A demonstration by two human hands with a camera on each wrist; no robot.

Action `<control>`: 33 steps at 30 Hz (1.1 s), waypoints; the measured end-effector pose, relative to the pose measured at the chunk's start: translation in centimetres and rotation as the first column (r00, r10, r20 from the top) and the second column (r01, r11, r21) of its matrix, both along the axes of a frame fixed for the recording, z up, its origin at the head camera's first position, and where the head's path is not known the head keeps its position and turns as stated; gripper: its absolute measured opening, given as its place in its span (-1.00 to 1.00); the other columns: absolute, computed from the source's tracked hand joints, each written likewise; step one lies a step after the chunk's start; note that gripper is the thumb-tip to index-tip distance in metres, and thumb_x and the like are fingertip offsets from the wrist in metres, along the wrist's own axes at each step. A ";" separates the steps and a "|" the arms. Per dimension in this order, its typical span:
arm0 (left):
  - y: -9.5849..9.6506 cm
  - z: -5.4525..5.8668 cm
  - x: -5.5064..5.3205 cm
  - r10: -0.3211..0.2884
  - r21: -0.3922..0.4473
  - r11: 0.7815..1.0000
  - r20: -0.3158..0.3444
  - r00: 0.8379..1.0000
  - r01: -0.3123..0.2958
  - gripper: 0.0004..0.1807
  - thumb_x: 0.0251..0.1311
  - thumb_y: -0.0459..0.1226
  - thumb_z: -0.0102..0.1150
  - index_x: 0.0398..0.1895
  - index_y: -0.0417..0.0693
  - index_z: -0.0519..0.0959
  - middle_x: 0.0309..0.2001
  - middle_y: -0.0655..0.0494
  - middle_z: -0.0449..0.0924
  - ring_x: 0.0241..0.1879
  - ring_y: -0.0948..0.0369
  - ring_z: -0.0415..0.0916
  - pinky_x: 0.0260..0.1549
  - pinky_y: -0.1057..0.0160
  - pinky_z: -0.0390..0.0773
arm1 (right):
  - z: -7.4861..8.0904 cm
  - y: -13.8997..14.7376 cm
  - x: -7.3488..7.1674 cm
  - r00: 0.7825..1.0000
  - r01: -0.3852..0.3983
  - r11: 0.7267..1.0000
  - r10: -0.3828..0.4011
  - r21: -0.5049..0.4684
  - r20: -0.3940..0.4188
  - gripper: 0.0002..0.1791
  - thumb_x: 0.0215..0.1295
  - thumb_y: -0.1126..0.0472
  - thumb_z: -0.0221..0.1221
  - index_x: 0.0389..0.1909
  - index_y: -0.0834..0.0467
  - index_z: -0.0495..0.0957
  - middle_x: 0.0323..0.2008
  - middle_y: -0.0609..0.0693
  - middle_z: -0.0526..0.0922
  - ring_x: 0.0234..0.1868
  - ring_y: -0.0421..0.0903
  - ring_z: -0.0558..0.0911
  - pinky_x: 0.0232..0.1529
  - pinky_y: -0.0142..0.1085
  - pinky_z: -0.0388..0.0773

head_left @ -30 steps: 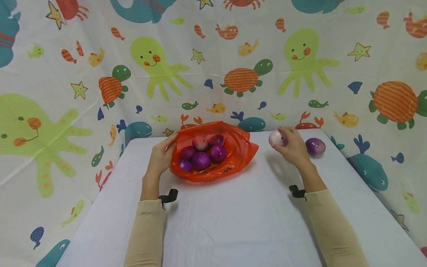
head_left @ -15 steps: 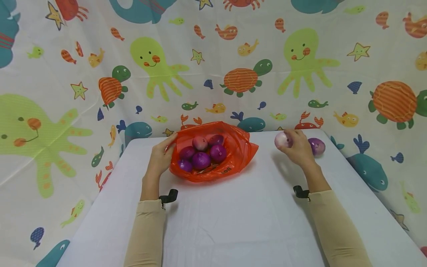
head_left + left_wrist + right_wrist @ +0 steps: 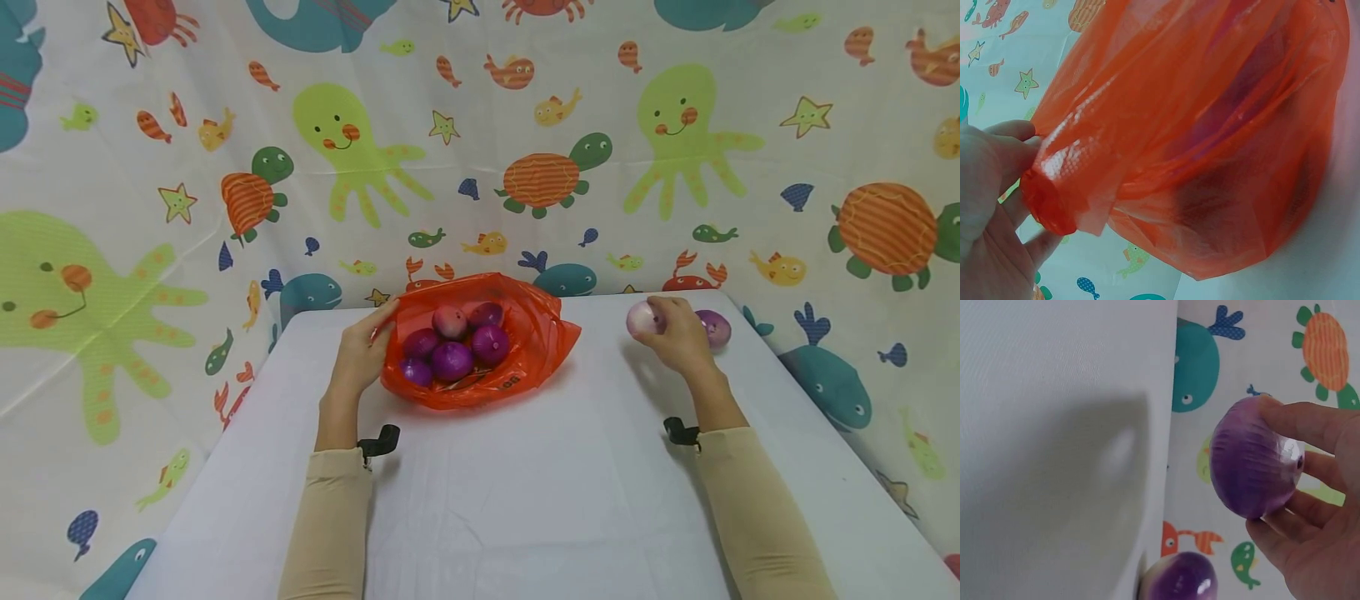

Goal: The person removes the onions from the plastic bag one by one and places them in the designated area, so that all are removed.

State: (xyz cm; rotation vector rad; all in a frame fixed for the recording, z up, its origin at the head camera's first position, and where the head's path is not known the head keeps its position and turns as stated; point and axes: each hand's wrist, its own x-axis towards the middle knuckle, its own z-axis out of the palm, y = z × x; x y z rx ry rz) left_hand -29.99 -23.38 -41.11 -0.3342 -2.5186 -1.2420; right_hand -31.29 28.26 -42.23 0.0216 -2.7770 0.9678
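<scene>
Nearest, the white table (image 3: 525, 500) spreads between two tan sleeves (image 3: 330, 517), its side edges lying outside both of them. A broad stretch of tabletop leaves room between the left hand (image 3: 363, 350) and the right hand (image 3: 678, 333). One red bag (image 3: 534, 321) sits just right of the left hand, and six onions (image 3: 452, 362) show inside it. A seventh onion (image 3: 1247, 462) is in the right hand; an eighth onion (image 3: 717, 330) rests on the table just to the right of that hand. The left hand grips the bag's left rim. The right hand, fingers curved and partly spread, grasps its onion off the table, well apart from the bag. Close beyond both hands runs the far edge, and behind it hangs a sea-animal cloth (image 3: 480, 108).
</scene>
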 end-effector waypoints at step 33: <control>0.2 0.0 -0.1 -0.004 0.012 1.000 -0.008 1.000 0.004 -0.46 0.58 -0.31 0.01 0.54 0.21 0.39 0.53 0.11 0.39 0.57 0.00 0.26 0.41 -0.13 0.43 | -1.8 1.8 -0.4 0.999 0.046 0.999 -0.046 -0.005 -0.021 -0.25 0.28 0.26 0.38 0.45 0.28 0.34 0.42 0.41 0.30 0.45 0.41 0.26 0.41 0.48 0.20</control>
